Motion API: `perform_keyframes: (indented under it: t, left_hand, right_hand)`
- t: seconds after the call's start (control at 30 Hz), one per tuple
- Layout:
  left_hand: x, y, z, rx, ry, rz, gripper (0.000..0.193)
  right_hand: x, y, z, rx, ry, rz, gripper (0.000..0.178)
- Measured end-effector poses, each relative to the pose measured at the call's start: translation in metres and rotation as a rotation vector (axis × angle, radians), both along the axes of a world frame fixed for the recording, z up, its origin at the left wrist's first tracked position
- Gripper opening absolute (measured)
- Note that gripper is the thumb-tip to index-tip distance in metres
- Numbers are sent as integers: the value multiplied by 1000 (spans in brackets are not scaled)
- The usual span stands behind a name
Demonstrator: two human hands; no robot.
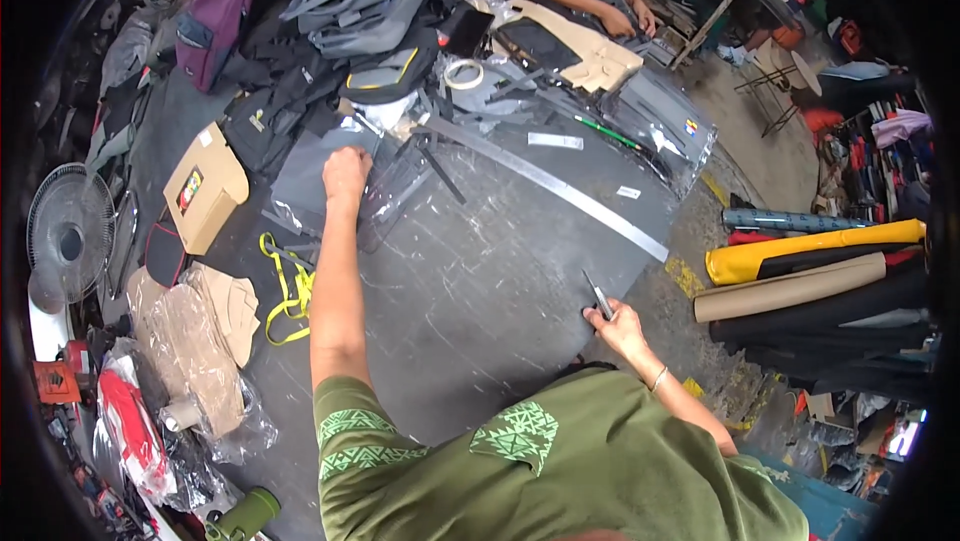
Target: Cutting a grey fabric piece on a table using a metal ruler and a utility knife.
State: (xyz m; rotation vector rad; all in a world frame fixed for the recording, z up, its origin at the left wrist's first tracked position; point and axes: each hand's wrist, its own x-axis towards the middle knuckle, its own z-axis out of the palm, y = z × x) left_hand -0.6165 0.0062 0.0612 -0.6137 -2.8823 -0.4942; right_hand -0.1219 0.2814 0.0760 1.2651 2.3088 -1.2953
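Bag-making or upholstery workshop: big scratched dark cutting bench (pixel 470 291) strewn with cut fabric pieces, finished backpacks (pixel 350 1) heaped at the far end, material rolls (pixel 800 271) stacked right, long metal ruler (pixel 560 191), tape roll (pixel 463 74), cardboard patterns (pixel 590 51).

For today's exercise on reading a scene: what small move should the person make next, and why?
Probably bring the right hand with its knife across to the clear plastic sheet, since the left hand already pins that sheet on the dark cutting mat while the blade sits idle, well apart from it.
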Motion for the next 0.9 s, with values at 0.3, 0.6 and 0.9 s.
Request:
perform_keyframes:
  t: [0.3, 0.6, 0.9]
  left_hand:
    - [-8, 8, 6, -49, -18, -14, 21]
    - [-10, 21, 13, -177, -45, 13, 22]
    - [-6, 33, 9, -217, 15, -36, 12]
  right_hand:
    - [-5, -1, 7, -5, 0, -31, 34]
    - [-1, 2, -3, -9, -22, -8, 32]
    - [0, 2, -4, -39, -24, -34, 31]
